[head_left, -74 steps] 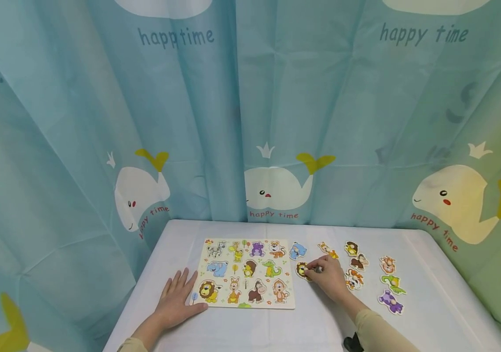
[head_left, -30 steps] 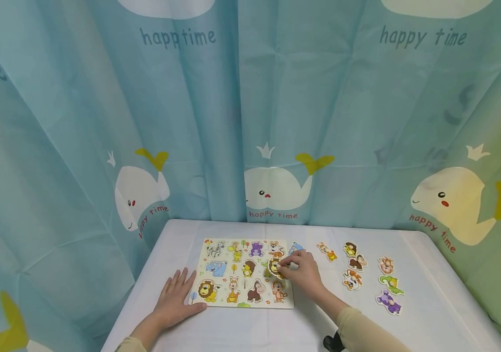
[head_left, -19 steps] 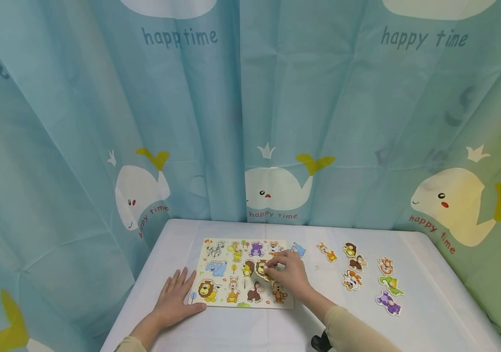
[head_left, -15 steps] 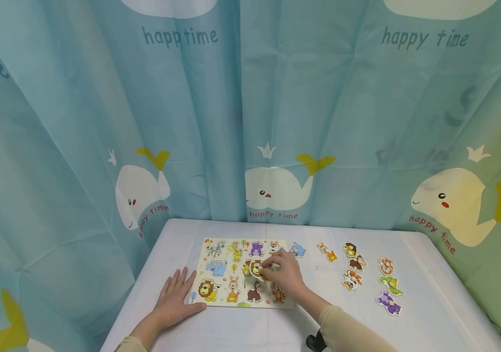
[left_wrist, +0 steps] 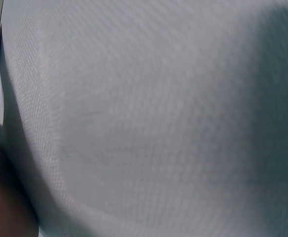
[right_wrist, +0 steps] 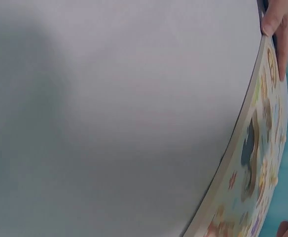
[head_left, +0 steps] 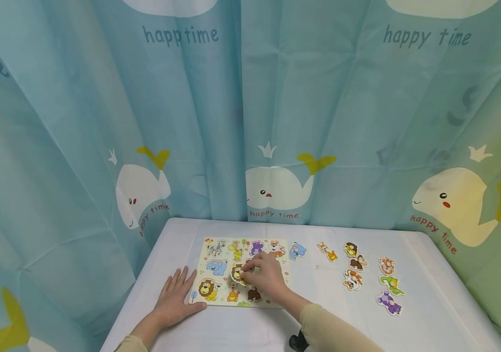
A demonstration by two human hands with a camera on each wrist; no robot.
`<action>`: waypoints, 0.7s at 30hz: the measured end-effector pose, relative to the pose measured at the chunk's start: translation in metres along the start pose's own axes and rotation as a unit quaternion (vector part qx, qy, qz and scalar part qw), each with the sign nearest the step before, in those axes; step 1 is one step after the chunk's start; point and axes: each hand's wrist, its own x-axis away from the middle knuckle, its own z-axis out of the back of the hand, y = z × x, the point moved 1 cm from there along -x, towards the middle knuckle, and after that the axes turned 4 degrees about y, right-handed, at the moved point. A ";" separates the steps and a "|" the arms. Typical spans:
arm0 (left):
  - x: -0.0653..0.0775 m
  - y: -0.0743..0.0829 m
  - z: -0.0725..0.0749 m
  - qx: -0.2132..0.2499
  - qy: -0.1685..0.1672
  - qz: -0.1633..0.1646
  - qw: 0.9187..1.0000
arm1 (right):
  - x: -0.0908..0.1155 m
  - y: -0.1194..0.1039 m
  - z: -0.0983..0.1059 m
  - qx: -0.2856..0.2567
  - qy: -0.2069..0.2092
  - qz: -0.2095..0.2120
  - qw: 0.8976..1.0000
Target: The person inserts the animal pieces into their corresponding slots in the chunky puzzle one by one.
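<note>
My right hand [head_left: 268, 275] pinches a lion puzzle piece [head_left: 236, 275] between thumb and fingers in the head view. The piece is held over the middle of the animal puzzle board [head_left: 201, 274], overlapping the kangaroo and elephant spots; the hand and wrist hide the board's right part. At the board's left side my left hand [head_left: 175, 300] lies flat with fingers spread, its thumb at the near left corner. A lion picture [head_left: 207, 289] shows in that corner. The right wrist view has the board's near edge [right_wrist: 228, 165] and the left hand [right_wrist: 279, 22] at its far end.
Right of the board lie a blue elephant piece [head_left: 296, 251] and a kangaroo piece [head_left: 327, 252]. Farther right are a hedgehog [head_left: 351, 249], a brown horse-like animal [head_left: 358, 262], a tiger [head_left: 353, 280], a crocodile [head_left: 391, 284] and a purple hippo [head_left: 388, 303]. A whale-print curtain [head_left: 215, 122] hangs behind the table.
My right hand has picked the lion piece up from the table right of the board and carried it left to the board's middle. The left hand has stayed in place.
</note>
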 end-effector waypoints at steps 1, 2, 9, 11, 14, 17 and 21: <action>0.000 0.000 0.000 0.000 0.000 0.000 1.000 | 0.000 -0.002 -0.003 -0.001 -0.003 0.002 1.000; 0.000 0.000 0.000 0.000 0.000 0.000 1.000 | 0.000 -0.004 -0.005 -0.001 -0.007 0.003 1.000; 0.000 -0.001 -0.001 0.008 0.004 -0.008 1.000 | 0.000 -0.013 -0.022 0.007 -0.025 0.001 1.000; 0.000 -0.002 -0.001 0.015 0.011 -0.016 1.000 | -0.001 -0.016 -0.026 0.014 -0.025 0.000 1.000; 0.000 -0.002 -0.002 0.029 0.026 -0.029 0.999 | -0.002 -0.019 -0.032 0.017 -0.029 -0.009 0.999; 0.000 -0.003 -0.003 0.039 0.036 -0.038 0.998 | -0.002 -0.022 -0.038 0.020 -0.037 -0.017 0.999; 0.001 -0.004 -0.003 0.042 0.035 -0.035 0.998 | -0.003 -0.025 -0.046 0.031 -0.041 -0.011 0.999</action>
